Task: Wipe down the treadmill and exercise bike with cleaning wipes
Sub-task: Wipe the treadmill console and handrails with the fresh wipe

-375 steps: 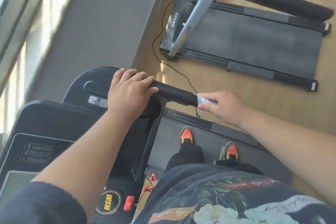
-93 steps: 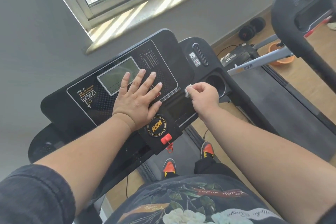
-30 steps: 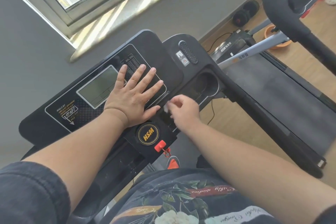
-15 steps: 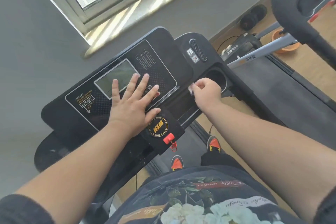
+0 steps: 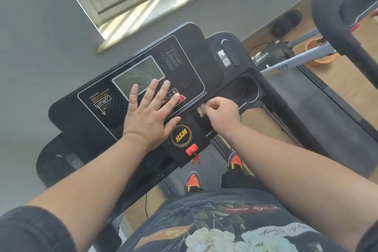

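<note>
Far left of frame, my dark left sleeve (image 5: pixel 26 229) is cut off by the bottom edge. Left speaker wing (image 5: pixel 59 161) of the treadmill sits low left, partly hidden under my forearm, grille hard to read. Console (image 5: pixel 98 120) fills the centre-left; small printed text on it is too fine to read apart from "HALLO". Screen (image 5: pixel 139 76) is blank grey with glare, its lower right corner covered by my fingertips. Left hand (image 5: pixel 150 112) lies flat on the console, fingers straight and spread, holding nothing; it hides most of the button row, only "12", "16" and a bit of a red button (image 5: pixel 181 99) show. Below centre, round HSM badge (image 5: pixel 181 134) and red safety key (image 5: pixel 192 149), its cord dangling. Right hand (image 5: pixel 222 112) is curled, pinching a small white wipe (image 5: pixel 201 111) against the dark recessed panel just right of the badge; most of the wipe is hidden in the fingers, blurry. Cup holder (image 5: pixel 246 90) just beyond that hand. My shoes (image 5: pixel 193 182) show on the belt, partly hidden by the shirt. Right of frame, second treadmill (image 5: pixel 327 108), cut off by the edge. Upper right, dark weights (image 5: pixel 286 23) by the wall, blurred.
</note>
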